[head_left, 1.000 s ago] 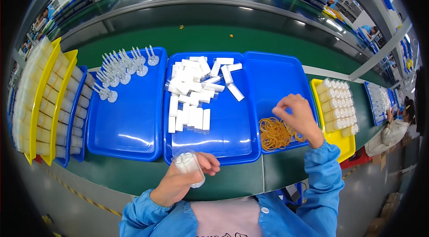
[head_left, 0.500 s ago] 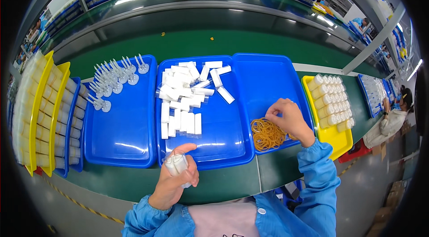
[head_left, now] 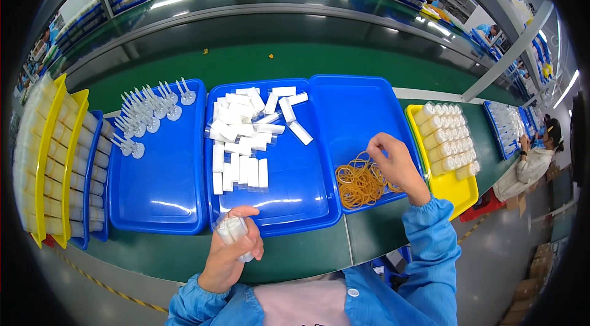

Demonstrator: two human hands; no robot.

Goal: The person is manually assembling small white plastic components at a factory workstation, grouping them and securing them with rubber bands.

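My left hand [head_left: 226, 259] is closed round a small bundle of white cylinders in clear plastic [head_left: 232, 231], near the table's front edge. My right hand [head_left: 396, 165] pinches over a pile of tan rubber bands [head_left: 359, 184] in the right blue tray [head_left: 353, 108]. A band seems to rise from the pile to its fingertips. White rectangular pieces in clear wrap [head_left: 246, 120] lie heaped in the middle blue tray [head_left: 292, 194], ahead of my left hand.
The left blue tray [head_left: 157, 172] holds clear thin-stemmed pieces [head_left: 147, 111]. Stacked trays of white cylinders [head_left: 58, 166] stand far left. At right is a yellow tray [head_left: 455, 194] with banded white bundles [head_left: 445, 141]. Behind runs a green belt [head_left: 246, 65]; a person [head_left: 525, 166] sits far right.
My right hand has risen slightly off the rubber bands, with a band drawn up at its fingertips. My left hand still holds the bundle. The whole view has shifted a little.
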